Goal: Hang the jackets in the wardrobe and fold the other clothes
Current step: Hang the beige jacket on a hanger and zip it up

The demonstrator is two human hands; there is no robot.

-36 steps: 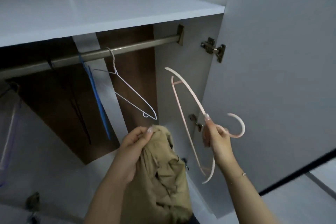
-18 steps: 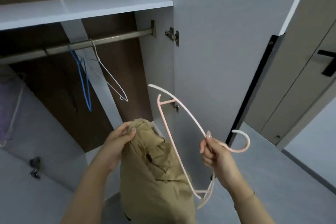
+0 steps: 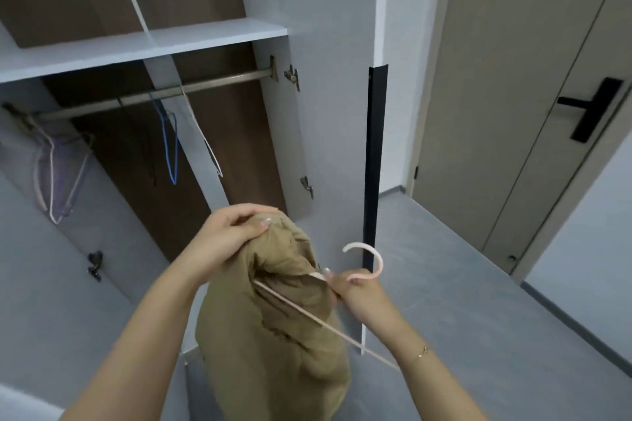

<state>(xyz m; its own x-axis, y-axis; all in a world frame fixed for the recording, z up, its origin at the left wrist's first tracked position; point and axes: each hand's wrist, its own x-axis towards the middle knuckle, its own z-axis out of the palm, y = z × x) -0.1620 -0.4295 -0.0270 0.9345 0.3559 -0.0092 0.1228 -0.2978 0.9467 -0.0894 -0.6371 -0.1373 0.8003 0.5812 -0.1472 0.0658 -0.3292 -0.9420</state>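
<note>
- jacket (image 3: 273, 325): tan, bunched, hanging in front of the open wardrobe (image 3: 328, 113); held up at its top edge, not yet on the rail.
- left hand (image 3: 225, 239): fingers and thumb curled round a gather of cloth at the jacket's highest point, carrying its weight.
- right hand (image 3: 359, 290): fingers closed round the neck of a pale pink hanger (image 3: 367, 260), just below the hook, which curves upward and clear of the cloth.
- hanger arm: one arm runs into the jacket's folds and is hidden there; the lower bar slants down to the right, across the cloth and out past the wrist.
- rail (image 3: 164, 92): metal, under the shelf (image 3: 143, 44); carries a blue hanger (image 3: 171, 147) and a white wire hanger (image 3: 205, 143), both bare, with free rail to their right.
- step in hand, as judged: threading the hanger into the jacket; hanging itself not begun.
- next move, as judged: seat both hanger arms in the shoulders, which calls for the left hand to open the collar instead of bunching it, then lift the hook to the rail. whether the hidden arm sits in a shoulder cannot be told.
</note>
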